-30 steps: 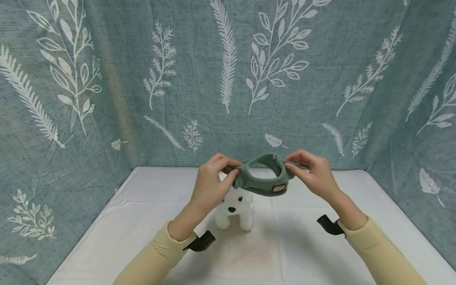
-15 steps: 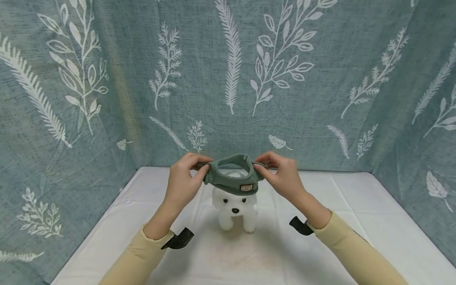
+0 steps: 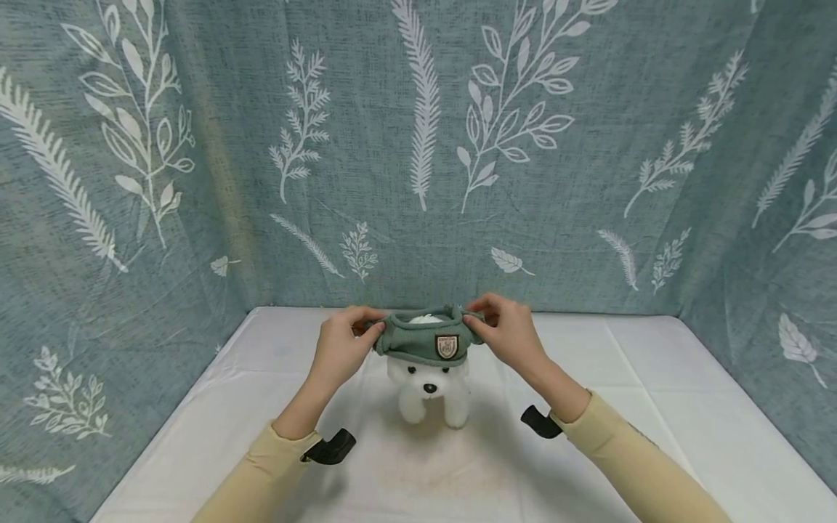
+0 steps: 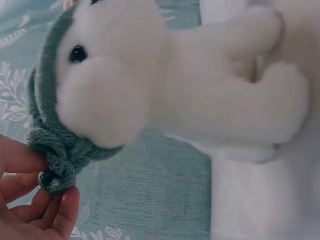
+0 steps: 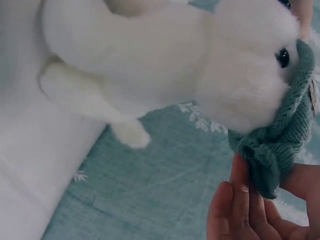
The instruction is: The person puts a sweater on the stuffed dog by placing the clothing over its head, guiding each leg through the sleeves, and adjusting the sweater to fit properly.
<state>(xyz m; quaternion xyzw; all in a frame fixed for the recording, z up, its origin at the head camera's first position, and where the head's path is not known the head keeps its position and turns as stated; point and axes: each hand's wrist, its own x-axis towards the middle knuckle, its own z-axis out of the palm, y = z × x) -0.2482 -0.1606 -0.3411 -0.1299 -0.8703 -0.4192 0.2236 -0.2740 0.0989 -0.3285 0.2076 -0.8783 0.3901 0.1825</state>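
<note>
A white plush dog (image 3: 431,399) stands on the white-covered table, facing the head camera. Around the top of its head sits a green knitted hat (image 3: 418,343) with an open top and a shield-shaped patch on its front. White fur shows through the opening. My left hand (image 3: 346,341) pinches one side of the hat between thumb and fingers; in the left wrist view the knit bunches there beside the dog's cheek. On the other side my right hand (image 3: 506,330) pinches the matching bunched part, also plain in the right wrist view. Both of the dog's eyes show below the hat's edge.
A white cloth (image 3: 588,363) covers the table. Blue-green curtains (image 3: 366,145) with white leaf prints hang behind it and at both sides. A black wrist mount (image 3: 330,447) sticks out from the left sleeve, another from the right.
Both hands have carried the hat left over the dog, then lowered it onto its head. The patch has tilted to face the camera. The dog has stayed in place.
</note>
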